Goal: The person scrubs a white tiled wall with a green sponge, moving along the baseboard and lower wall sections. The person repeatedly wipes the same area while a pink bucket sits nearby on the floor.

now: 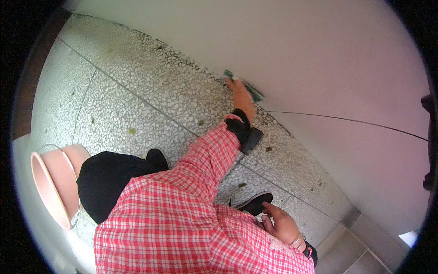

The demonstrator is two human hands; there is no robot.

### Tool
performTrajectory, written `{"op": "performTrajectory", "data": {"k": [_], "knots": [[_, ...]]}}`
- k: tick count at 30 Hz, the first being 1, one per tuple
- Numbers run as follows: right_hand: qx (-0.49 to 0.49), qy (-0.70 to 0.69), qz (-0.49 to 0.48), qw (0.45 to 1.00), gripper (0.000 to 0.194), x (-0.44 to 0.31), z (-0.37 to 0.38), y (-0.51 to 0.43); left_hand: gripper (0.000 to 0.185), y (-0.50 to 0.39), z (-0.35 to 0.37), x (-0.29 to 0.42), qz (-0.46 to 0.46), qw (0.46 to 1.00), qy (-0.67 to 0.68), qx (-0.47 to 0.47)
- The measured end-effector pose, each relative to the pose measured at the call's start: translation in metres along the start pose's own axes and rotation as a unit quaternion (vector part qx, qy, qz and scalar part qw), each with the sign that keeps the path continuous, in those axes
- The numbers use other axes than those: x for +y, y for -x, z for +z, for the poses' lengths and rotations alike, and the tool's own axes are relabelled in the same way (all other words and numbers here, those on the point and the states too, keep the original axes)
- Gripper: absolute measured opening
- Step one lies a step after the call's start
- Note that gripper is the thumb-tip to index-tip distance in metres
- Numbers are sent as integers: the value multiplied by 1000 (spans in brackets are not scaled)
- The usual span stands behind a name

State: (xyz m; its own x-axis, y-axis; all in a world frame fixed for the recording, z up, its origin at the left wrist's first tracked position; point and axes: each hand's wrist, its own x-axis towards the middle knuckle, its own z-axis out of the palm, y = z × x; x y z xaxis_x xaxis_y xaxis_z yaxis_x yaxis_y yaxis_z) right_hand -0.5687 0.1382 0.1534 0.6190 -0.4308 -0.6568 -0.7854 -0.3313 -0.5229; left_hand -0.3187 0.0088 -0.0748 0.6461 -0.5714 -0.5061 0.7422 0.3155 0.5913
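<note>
My left hand reaches out to the foot of the pale wall. It grips a green, brush-like tool, blurred and partly covered by the fingers. The tool is at the line where the wall meets the speckled floor. Below that wrist is a dark box-like object; whether it is fastened to the wrist I cannot tell. At lower right, my right hand is near a dark shoe, with its thumb and fingers apart and nothing visible in it.
A pink bucket with a wire handle stands at the left, beside my black-clad knee. Dark grime runs along the floor's wall edge. Several small stains mark the floor. Larger grey tiles lie at lower right.
</note>
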Motion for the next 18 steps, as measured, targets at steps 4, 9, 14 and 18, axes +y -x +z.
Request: {"op": "performTrajectory", "data": {"k": [4, 9, 14, 18], "knots": [[-6, 4, -8, 1000, 42, 13, 0, 4, 80, -4, -4, -26, 1, 993, -115, -15], [-23, -10, 8, 1000, 42, 24, -3, 7, 83, -4, 0, -10, -33, 997, 49, 51], [-41, 4, -8, 999, 42, 34, -9, 4, 88, 32, 13, -18, -13, 999, -43, -11], [-55, -3, -19, 998, 41, 40, -12, 1, 86, -13, -36, -65, 176, 952, -171, -183]]}}
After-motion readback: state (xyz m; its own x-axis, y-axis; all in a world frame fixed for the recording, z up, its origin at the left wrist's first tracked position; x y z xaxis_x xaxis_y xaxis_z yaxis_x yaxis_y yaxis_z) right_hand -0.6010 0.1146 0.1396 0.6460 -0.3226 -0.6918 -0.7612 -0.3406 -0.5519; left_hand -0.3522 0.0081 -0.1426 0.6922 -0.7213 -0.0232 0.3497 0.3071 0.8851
